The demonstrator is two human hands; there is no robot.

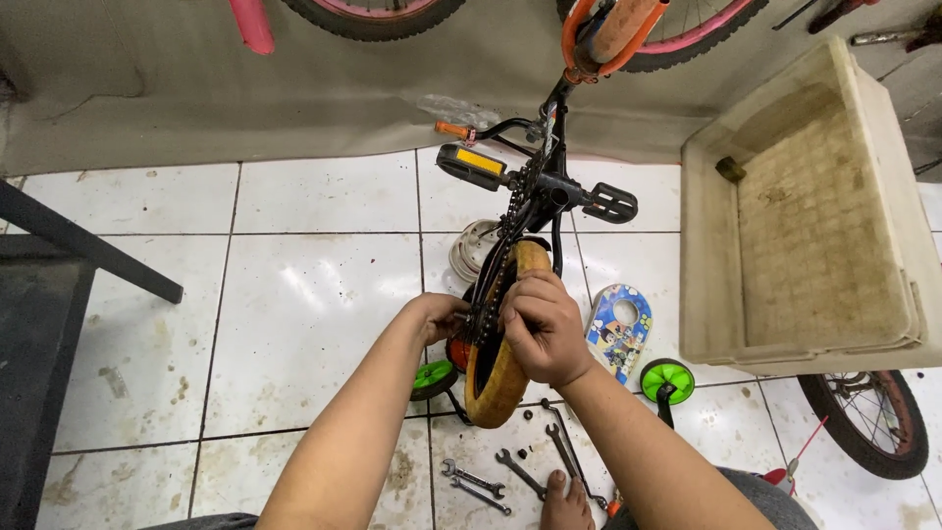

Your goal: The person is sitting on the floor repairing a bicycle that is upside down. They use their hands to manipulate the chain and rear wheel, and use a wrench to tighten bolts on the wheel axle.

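bike repair workshop | wrenches [510,476] on tiled floor [294,294] | spare wheels [868,417]

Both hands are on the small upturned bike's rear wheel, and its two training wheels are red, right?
Not quite. In the head view the training wheels are green, not red. Both the left hand and right hand are on the rear wheel.
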